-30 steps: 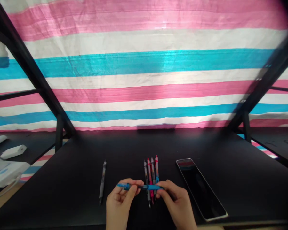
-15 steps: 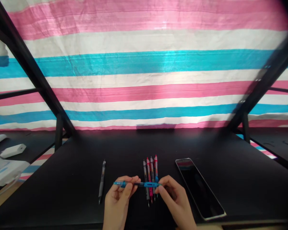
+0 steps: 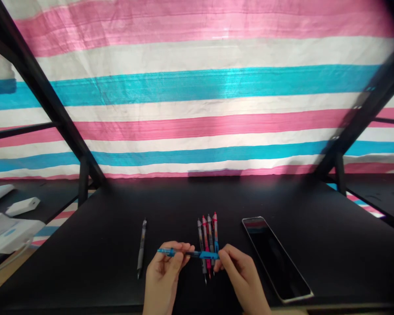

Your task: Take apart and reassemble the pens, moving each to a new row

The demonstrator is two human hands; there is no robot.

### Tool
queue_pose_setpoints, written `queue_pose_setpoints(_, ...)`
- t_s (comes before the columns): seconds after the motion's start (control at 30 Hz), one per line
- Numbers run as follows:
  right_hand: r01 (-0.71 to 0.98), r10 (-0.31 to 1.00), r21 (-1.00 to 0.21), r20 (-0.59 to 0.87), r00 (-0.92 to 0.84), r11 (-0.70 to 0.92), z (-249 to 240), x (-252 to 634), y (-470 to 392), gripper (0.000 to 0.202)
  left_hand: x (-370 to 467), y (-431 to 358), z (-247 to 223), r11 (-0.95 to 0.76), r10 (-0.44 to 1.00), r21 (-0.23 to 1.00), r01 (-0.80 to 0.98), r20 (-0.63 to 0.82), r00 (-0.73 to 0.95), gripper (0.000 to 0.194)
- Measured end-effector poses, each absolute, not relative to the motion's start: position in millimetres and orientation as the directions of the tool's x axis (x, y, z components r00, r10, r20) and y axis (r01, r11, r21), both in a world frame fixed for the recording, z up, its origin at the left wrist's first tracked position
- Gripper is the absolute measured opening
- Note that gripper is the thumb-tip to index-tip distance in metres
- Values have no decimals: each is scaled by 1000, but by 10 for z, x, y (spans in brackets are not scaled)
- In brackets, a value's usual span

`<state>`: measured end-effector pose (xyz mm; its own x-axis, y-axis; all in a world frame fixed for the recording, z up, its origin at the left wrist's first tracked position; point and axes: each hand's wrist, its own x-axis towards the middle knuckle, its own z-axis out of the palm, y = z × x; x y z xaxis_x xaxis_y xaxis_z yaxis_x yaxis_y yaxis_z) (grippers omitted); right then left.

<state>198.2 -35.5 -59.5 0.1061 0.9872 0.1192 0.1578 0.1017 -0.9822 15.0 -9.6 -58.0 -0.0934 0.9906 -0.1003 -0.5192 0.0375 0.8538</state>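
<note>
A blue pen [image 3: 203, 255] lies sideways between my two hands, above a row of pens. My left hand [image 3: 169, 262] pinches its clear blue end between thumb and fingers. At the other end, the fingers of my right hand [image 3: 233, 264] close on the tip. Beneath it several pens [image 3: 207, 232] rest side by side on the black table [image 3: 118, 245], some grey, some red or pink, their lower parts partly covered by the blue pen and my right fingers. One grey pen [image 3: 141, 249] lies apart, left of my left hand.
A smartphone [image 3: 276, 258] with a dark screen lies to the right of my right hand. White devices [image 3: 11, 232] and a cable sit at the far left. Black metal bars [image 3: 52, 100] slant up on both sides, before a striped sheet [image 3: 197, 83].
My right fingers have closed further over the blue pen's tip, and that end has dipped slightly. The whole view has shifted a little, with the table things appearing slightly further right.
</note>
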Motion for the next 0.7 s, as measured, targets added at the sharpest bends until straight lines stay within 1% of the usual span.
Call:
queue_pose_setpoints(0.07, 150, 983, -982, 137, 123, 118, -593, 1983, -350, 36, 150, -94, -582, 31, 990, 855, -517, -99, -104, 27)
queue_pose_setpoints(0.13, 141, 981, -982, 146, 126, 128, -587, 1985, -348, 32, 154, -92, -577, 24, 989, 857, -515, -94, -111, 27)
queue_pose_setpoints(0.27, 166, 985, -978, 140, 97, 123, -584, 1981, -353, 39, 166, -87, -552, 20, 991, 861, -509, -85, -105, 27)
queue_pose_setpoints(0.37, 142, 980, -979, 161, 113, 145, -582, 1981, -356, 30, 163, -84, -548, 17, 990, 850, -527, -88, -110, 27)
queue_pose_setpoints(0.43, 126, 980, -981, 161, 112, 147, -577, 1984, -358, 31, 154, -81, -561, 17, 990, 845, -535, -89, -109, 27)
queue_pose_setpoints(0.53, 131, 986, -984, 135, 100, 122, -568, 1985, -364, 40, 140, -82, -593, 16, 991, 846, -533, -83, -101, 24)
queue_pose_setpoints(0.63, 117, 987, -987, 124, 99, 112, -562, 1982, -368, 35, 135, -89, -612, 12, 993, 848, -530, -73, -95, 22)
queue_pose_setpoints(0.7, 102, 988, -988, 121, 91, 112, -564, 1977, -363, 36, 138, -93, -609, 6, 993, 851, -526, -65, -94, 22)
